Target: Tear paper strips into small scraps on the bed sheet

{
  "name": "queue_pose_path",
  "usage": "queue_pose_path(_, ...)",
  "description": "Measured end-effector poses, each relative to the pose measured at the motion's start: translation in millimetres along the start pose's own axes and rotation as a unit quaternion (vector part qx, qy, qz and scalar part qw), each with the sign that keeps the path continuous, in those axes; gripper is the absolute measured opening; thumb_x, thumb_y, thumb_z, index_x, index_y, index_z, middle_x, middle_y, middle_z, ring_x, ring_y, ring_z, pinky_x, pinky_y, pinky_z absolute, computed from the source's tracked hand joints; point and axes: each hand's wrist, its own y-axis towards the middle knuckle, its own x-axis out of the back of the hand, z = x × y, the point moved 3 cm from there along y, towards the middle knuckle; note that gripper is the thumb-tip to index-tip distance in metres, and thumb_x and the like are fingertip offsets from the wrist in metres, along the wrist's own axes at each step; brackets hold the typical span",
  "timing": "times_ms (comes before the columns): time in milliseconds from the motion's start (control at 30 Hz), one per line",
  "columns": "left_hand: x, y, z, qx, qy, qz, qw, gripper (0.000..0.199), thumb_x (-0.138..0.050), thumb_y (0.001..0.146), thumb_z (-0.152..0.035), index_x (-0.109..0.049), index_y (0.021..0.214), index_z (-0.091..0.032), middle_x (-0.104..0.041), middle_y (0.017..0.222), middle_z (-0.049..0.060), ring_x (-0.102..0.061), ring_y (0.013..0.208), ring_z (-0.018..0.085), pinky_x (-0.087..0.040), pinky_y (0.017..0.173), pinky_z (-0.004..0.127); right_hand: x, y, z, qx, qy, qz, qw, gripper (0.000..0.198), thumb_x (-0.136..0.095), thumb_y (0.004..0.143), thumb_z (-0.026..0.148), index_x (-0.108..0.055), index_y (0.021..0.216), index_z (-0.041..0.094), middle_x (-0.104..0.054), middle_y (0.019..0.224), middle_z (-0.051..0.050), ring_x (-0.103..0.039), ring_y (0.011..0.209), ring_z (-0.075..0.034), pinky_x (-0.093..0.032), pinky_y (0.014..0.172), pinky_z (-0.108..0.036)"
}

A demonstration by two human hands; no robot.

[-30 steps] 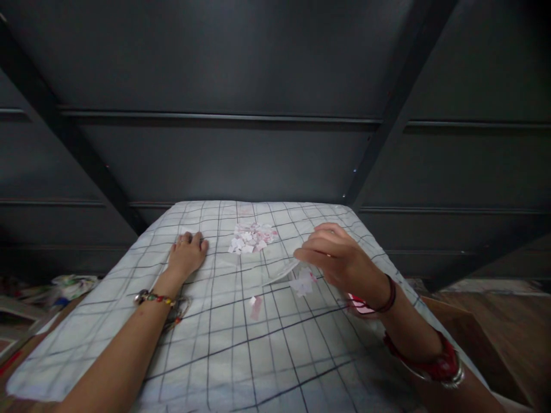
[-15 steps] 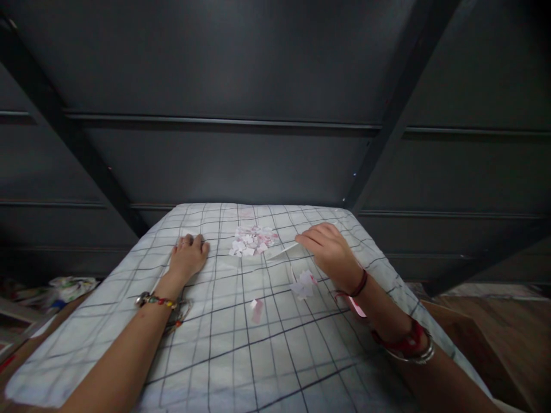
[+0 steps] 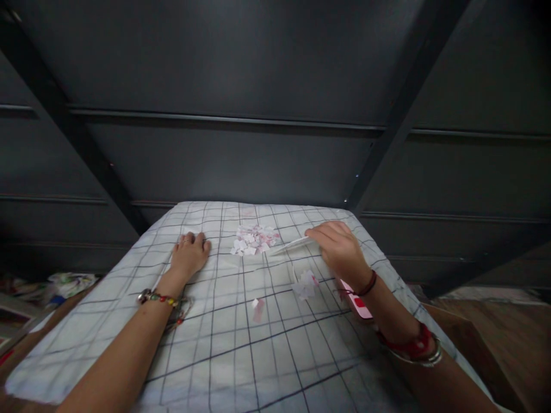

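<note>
My left hand (image 3: 189,255) lies flat on the checked cloth, fingers spread, holding nothing. On the right, my right hand (image 3: 338,246) pinches one edge of a thin, pale, partly see-through sheet (image 3: 288,246), raising it off the cloth. Whether it is film or paper I cannot tell. Close to the sheet's far end is a heap of small white and pink paper scraps (image 3: 253,238). Below my right hand sits a smaller cluster of scraps (image 3: 305,285). One folded pink-and-white scrap (image 3: 257,308) lies apart, nearer to me.
A white cloth with dark grid lines (image 3: 228,355) covers the surface. Partly under my right wrist is a pink flat object with a red patch (image 3: 361,307). Dark panels (image 3: 228,166) rise behind the far edge. A cardboard box (image 3: 469,344) stands low at the right.
My right hand has moved a little to the right, drawing the pale sheet's edge along, and more of the sheet shows. More of the pink object is uncovered. My left hand stays put.
</note>
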Motion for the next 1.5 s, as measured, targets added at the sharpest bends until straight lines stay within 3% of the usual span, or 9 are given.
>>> queue_pose_path(133, 1, 0, 0, 0.002, -0.007, -0.002, 1.000, 0.052, -0.026, 0.097, -0.038, -0.052, 0.134, -0.013, -0.050, 0.142, 0.021, -0.042, 0.135, 0.035, -0.039, 0.106, 0.050, 3, 1, 0, -0.001, -0.039, 0.007, 0.999, 0.034, -0.042, 0.086, -0.004, -0.069, 0.091, 0.015, -0.068, 0.078, -0.004, -0.053, 0.076, -0.019, -0.039, 0.074, -0.031)
queue_pose_path(267, 2, -1, -1, 0.002, -0.013, 0.002, 1.000, 0.052, -0.026, 0.096, -0.038, -0.053, 0.133, -0.013, -0.051, 0.141, 0.021, -0.043, 0.135, 0.035, -0.040, 0.105, 0.051, 0, 1, 4, 0.017, 0.004, 0.043, 0.999, 0.038, -0.039, 0.084, -0.006, -0.070, 0.091, 0.016, -0.067, 0.076, -0.004, -0.053, 0.074, -0.018, -0.038, 0.071, -0.031)
queue_pose_path(433, 5, -2, -2, 0.003, -0.016, 0.008, 1.000, 0.053, -0.026, 0.096, -0.038, -0.051, 0.136, -0.012, -0.050, 0.142, 0.022, -0.042, 0.136, 0.035, -0.038, 0.106, 0.051, -10, 6, 18, 0.003, -0.022, 0.008, 1.000, 0.033, -0.040, 0.091, -0.001, -0.069, 0.095, 0.015, -0.066, 0.076, -0.004, -0.050, 0.073, -0.018, -0.036, 0.067, -0.031)
queue_pose_path(567, 6, -2, -3, 0.000, -0.016, 0.005, 1.000, 0.053, -0.027, 0.096, -0.038, -0.053, 0.134, -0.012, -0.052, 0.139, 0.022, -0.045, 0.133, 0.035, -0.039, 0.105, 0.050, -18, 9, 28, 0.024, -0.018, 0.032, 0.999, 0.025, -0.046, 0.095, 0.008, -0.069, 0.101, 0.014, -0.067, 0.080, -0.006, -0.050, 0.077, -0.020, -0.036, 0.069, -0.032)
queue_pose_path(700, 7, -3, -3, 0.005, -0.012, 0.012, 1.000, 0.053, -0.025, 0.096, -0.039, -0.053, 0.133, -0.013, -0.051, 0.141, 0.021, -0.043, 0.135, 0.034, -0.039, 0.106, 0.050, -14, 9, 30, 0.047, 0.012, 0.043, 0.998, 0.025, -0.046, 0.095, 0.008, -0.069, 0.099, 0.017, -0.067, 0.081, -0.005, -0.051, 0.079, -0.018, -0.036, 0.071, -0.032)
queue_pose_path(867, 7, -3, -3, -0.002, -0.003, 0.013, 1.000, 0.053, -0.024, 0.097, -0.039, -0.052, 0.134, -0.015, -0.051, 0.140, 0.020, -0.044, 0.133, 0.033, -0.040, 0.105, 0.049, -11, 11, 31, 0.020, -0.015, 0.012, 1.000, 0.027, -0.043, 0.096, 0.007, -0.068, 0.100, 0.017, -0.068, 0.083, -0.005, -0.052, 0.080, -0.018, -0.037, 0.074, -0.032)
queue_pose_path(1100, 5, -2, -2, -0.004, 0.004, -0.002, 1.000, 0.052, -0.026, 0.096, -0.038, -0.053, 0.133, -0.014, -0.054, 0.137, 0.020, -0.047, 0.130, 0.033, -0.042, 0.104, 0.049, -13, 10, 33, 0.067, 0.017, 0.060, 0.996, 0.023, -0.048, 0.095, 0.009, -0.068, 0.100, 0.019, -0.067, 0.080, -0.003, -0.052, 0.079, -0.018, -0.036, 0.072, -0.032)
queue_pose_path(1300, 5, -2, -2, -0.001, 0.000, 0.005, 1.000, 0.052, -0.025, 0.097, -0.038, -0.052, 0.135, -0.015, -0.051, 0.140, 0.020, -0.045, 0.133, 0.033, -0.040, 0.106, 0.049, -16, 10, 33, 0.028, -0.006, 0.036, 0.999, 0.025, -0.046, 0.095, 0.009, -0.068, 0.102, 0.018, -0.069, 0.086, -0.005, -0.052, 0.082, -0.019, -0.037, 0.074, -0.033)
queue_pose_path(1500, 8, -4, -3, 0.001, -0.006, 0.017, 1.000, 0.052, -0.026, 0.097, -0.039, -0.049, 0.137, -0.014, -0.049, 0.144, 0.020, -0.044, 0.135, 0.032, -0.038, 0.107, 0.049, -14, 11, 36, 0.057, 0.026, 0.029, 0.998, 0.027, -0.043, 0.095, 0.005, -0.068, 0.094, 0.016, -0.068, 0.081, -0.004, -0.051, 0.077, -0.018, -0.037, 0.071, -0.031)
